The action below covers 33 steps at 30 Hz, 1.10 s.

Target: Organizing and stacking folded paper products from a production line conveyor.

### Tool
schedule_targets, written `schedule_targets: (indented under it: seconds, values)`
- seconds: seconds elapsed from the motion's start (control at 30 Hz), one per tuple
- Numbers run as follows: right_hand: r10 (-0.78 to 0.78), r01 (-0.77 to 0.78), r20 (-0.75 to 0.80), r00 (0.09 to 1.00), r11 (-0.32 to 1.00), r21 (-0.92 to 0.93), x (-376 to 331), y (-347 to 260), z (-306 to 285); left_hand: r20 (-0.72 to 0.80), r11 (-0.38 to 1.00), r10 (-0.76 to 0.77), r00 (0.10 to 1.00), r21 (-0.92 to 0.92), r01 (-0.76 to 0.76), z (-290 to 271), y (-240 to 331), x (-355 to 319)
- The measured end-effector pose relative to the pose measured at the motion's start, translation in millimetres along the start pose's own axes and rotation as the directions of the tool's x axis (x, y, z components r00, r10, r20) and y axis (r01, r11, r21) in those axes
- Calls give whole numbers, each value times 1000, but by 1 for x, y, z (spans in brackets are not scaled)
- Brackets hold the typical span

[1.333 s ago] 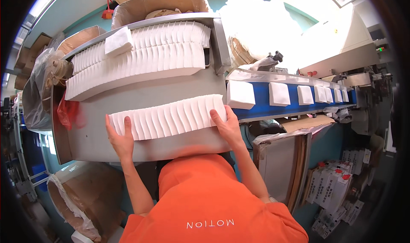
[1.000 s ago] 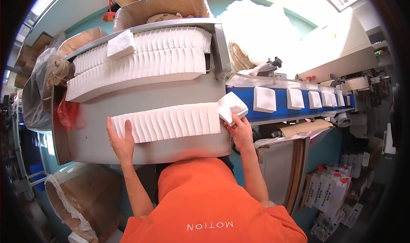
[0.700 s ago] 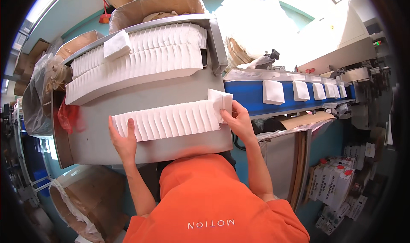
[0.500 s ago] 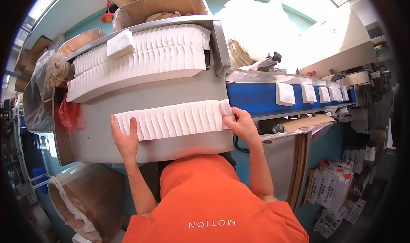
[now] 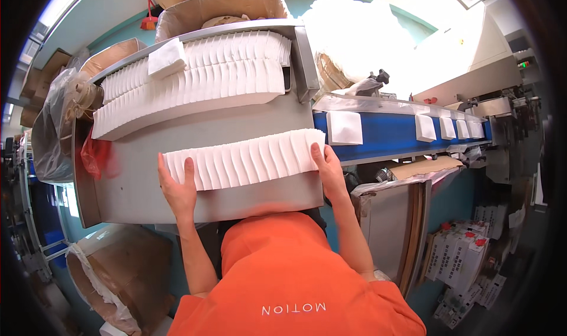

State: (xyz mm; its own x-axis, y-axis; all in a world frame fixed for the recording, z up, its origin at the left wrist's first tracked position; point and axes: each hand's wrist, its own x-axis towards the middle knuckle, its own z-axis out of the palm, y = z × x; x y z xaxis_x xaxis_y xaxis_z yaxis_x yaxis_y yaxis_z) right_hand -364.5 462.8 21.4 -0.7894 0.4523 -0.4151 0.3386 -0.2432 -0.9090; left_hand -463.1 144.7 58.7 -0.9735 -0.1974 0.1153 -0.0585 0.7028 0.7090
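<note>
A long row of white folded napkins (image 5: pixel 245 160), packed side by side, spans the space between my hands over the metal table (image 5: pixel 142 194). My left hand (image 5: pixel 179 188) grips its left end, the thumb on the near side. At the other end my right hand (image 5: pixel 329 169) presses against the last napkins, thumb and fingers around the edge. The row bows slightly, its right end higher in view; whether it is lifted off the metal I cannot tell. More napkin rows (image 5: pixel 195 91) stand along the table's far side, with a loose napkin stack (image 5: pixel 166 58) on top.
To the right, a blue conveyor belt (image 5: pixel 378 136) meets the table and carries several spaced white stacks, the nearest stack (image 5: pixel 344 128) close to the table edge. A metal side wall (image 5: pixel 305 64) borders the table. A lined carton (image 5: pixel 221 8) stands behind, and a large bag-lined carton (image 5: pixel 121 271) sits lower left.
The nearest stack on the belt has travelled left toward the table. My hands and the row have shifted slightly right, and the right-end napkins now sit in line with the row.
</note>
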Motion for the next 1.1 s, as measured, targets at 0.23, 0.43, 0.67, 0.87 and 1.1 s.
schedule_targets:
  seconds: [0.23, 0.43, 0.67, 0.87, 1.1]
  values:
    - [286, -353, 269, 920, 902, 248, -12, -6, 8, -54, 1000, -14, 998, 19, 16, -3, -2, -1]
    - [167, -186, 92, 982, 942, 279, -10, -6, -23, 35, 998, -50, 998, -39, 52, -5, 2, -8]
    - [-64, 107, 93, 994, 795, -598, 4, -45, -12, 68, 998, -42, 997, -47, 45, -4, 6, -8]
    - [353, -427, 242, 904, 792, 436, -4, -11, 15, 25, 998, -42, 999, -45, 43, -4, 2, -4]
    - [187, -187, 40, 982, 893, 409, 5, -4, -15, 88, 998, -28, 996, -57, 33, 1, 7, -5]
